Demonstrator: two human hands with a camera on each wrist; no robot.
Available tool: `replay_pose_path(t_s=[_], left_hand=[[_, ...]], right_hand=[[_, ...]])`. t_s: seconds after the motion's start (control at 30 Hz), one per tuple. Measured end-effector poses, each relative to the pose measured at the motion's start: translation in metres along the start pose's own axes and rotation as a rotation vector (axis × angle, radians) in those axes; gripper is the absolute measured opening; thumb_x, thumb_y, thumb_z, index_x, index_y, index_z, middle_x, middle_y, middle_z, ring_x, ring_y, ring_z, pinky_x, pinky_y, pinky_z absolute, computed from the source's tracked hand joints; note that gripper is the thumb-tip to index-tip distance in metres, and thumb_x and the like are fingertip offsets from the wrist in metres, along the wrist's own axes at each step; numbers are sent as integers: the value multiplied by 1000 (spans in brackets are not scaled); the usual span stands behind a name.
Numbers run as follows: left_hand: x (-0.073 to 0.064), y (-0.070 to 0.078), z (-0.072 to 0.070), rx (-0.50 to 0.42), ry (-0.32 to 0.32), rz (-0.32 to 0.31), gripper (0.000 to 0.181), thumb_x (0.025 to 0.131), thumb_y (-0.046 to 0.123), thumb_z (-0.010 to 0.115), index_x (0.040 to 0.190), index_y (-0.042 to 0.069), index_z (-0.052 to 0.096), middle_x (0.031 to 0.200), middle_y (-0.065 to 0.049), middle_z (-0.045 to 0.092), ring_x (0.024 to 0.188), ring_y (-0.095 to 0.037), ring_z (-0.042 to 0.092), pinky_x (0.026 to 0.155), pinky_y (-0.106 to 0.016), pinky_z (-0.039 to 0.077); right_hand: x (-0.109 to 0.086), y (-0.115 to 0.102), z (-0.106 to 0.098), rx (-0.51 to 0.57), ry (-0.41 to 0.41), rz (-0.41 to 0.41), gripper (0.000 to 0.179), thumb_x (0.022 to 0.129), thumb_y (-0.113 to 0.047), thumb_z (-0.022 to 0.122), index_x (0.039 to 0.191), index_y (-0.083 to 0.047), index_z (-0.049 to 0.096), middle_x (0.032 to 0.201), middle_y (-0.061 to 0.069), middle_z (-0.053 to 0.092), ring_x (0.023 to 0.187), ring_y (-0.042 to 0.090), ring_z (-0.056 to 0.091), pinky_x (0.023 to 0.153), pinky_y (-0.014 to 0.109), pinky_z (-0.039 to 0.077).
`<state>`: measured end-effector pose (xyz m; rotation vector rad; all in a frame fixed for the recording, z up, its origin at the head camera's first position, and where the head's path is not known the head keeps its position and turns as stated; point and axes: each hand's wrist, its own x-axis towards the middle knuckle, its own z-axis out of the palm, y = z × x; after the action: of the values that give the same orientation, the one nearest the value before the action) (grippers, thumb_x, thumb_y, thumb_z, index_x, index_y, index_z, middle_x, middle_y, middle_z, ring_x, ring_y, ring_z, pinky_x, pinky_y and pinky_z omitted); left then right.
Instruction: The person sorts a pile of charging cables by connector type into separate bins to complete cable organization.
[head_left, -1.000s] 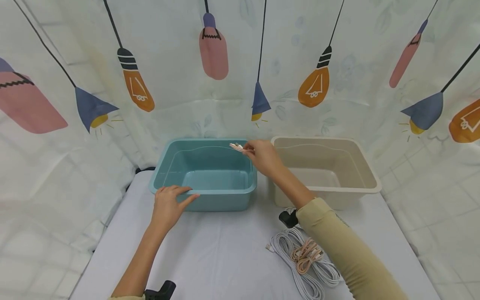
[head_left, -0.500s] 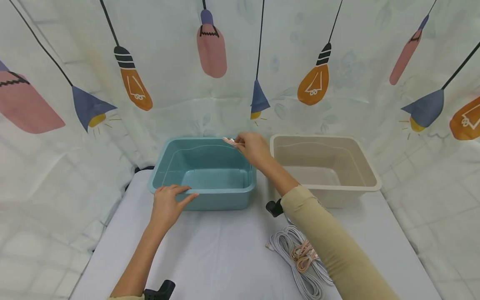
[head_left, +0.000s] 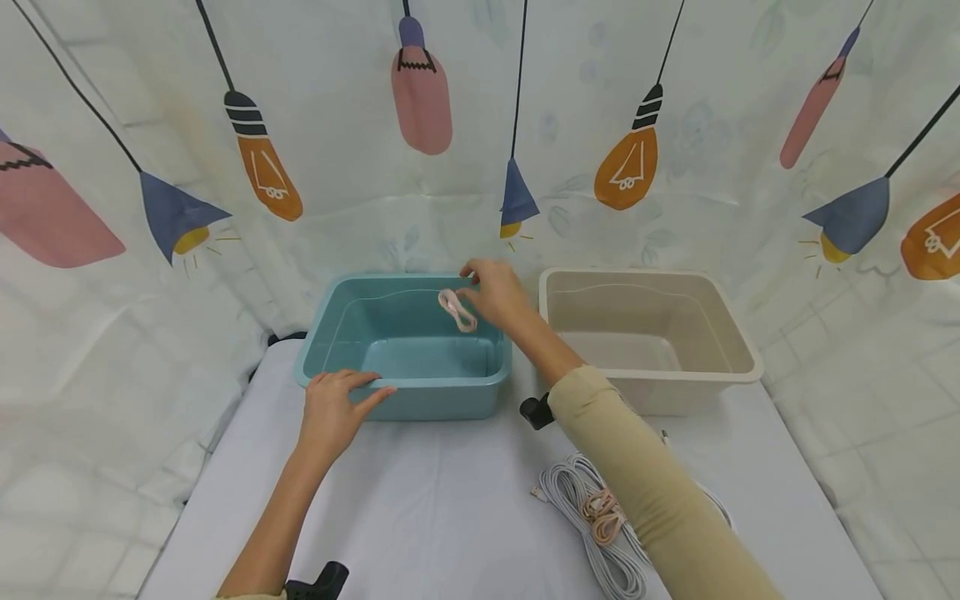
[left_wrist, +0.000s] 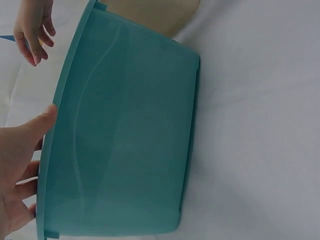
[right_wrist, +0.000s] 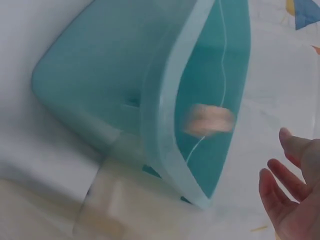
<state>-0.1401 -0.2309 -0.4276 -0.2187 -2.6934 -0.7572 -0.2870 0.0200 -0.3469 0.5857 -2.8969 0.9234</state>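
Observation:
A small pale-pink bundled cable (head_left: pixel 457 310) is in the air over the teal plastic bin (head_left: pixel 420 385); it looks blurred in the right wrist view, apart from any fingers. My right hand (head_left: pixel 492 292) is above the bin's far right corner, its fingers spread with nothing between them. At the near left rim, my left hand (head_left: pixel 333 410) holds the bin's edge, with the thumb (left_wrist: pixel 47 117) on the outer side and the other fingers partly hidden behind the rim.
A beige plastic bin (head_left: pixel 652 377) stands right of the teal one. On the white-covered table (head_left: pixel 435 500), in front of it, lie coiled white cables (head_left: pixel 570 487) and a pink cable bundle (head_left: pixel 603 515), partly hidden by my right sleeve (head_left: pixel 645 467). A lamp-print curtain (head_left: pixel 450 208) hangs behind.
My right hand has moved left over the teal bin, and its fingers have let go of the pale-pink cable, which is dropping. My left hand has stayed at the rim.

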Motion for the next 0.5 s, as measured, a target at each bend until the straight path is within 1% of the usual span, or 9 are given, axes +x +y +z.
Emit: replay_pose_path(t_s=[0.13,0.23,0.33,0.4,0.5], left_hand=[[0,2,0,1,4,5,37,86,22,88,111,-4,79,108,-26,77,107,-49,70,110,-75,36],[0,2,0,-2,0,1,37,86,22,88,112,-4,79,109,-26,77,108,-49,70,110,-75,36],[0,2,-1,0,-3,0,38,87,23,87,112,-4,79,109,-26,77,108,-48,71,110,-75,36],[0,3,-1,3,-3,1,38,87,23,87,112,-4,79,109,-26,77,108,-47,71,110,-74,36],[0,3,-2,3,-5,2,37,87,23,87,112,-4,79,109,-26,77,109,-48,71,110,-74,37]], right_hand=[[-9,4,0,39,-8,-26,35,100,-20,75,131,-5,69,125,17,73,116,31,67,97,41,58],[-19,8,-1,72,11,-45,32,100,-19,75,129,-4,71,123,17,73,115,32,68,95,41,58],[-30,13,-5,100,34,-59,31,100,-18,76,127,-5,71,121,16,74,106,31,70,90,41,59],[-37,16,-7,99,48,-69,31,100,-19,76,127,-5,72,119,16,75,99,30,70,86,40,59],[-49,20,-11,101,66,-81,32,99,-19,77,127,-4,72,117,16,75,94,30,68,83,40,58]])
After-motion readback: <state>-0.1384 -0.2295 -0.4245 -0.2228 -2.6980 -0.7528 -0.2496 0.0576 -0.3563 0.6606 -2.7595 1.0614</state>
